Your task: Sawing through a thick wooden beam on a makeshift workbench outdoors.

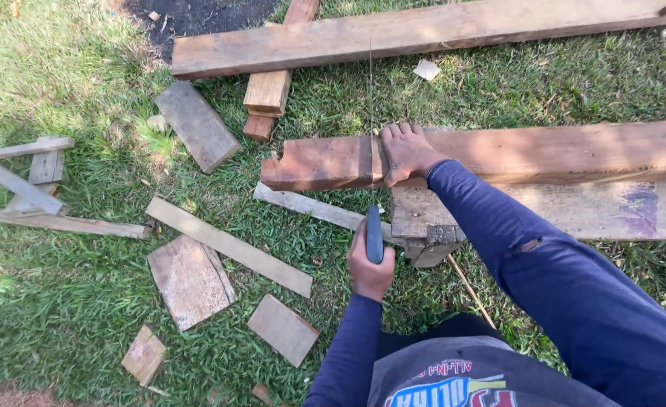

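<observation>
My left hand [369, 267] is shut on the blue handle of a hand saw [374, 234]. Its thin blade runs edge-on away from me into a cut in a reddish wooden plank [318, 162]. A bare foot [404, 151] presses down on that plank just right of the cut, on a leg in dark blue trousers coming from the lower right. The plank rests across a paler board [574, 211] and a wooden block [431, 245]. My right hand is not in the picture.
Grass all around is scattered with offcuts: a flat board [189, 280], a small square [282, 328], a long strip [227, 245] and a grey piece [197, 124]. A long beam [423, 34] lies at the top, and thin slats [27, 181] at the left.
</observation>
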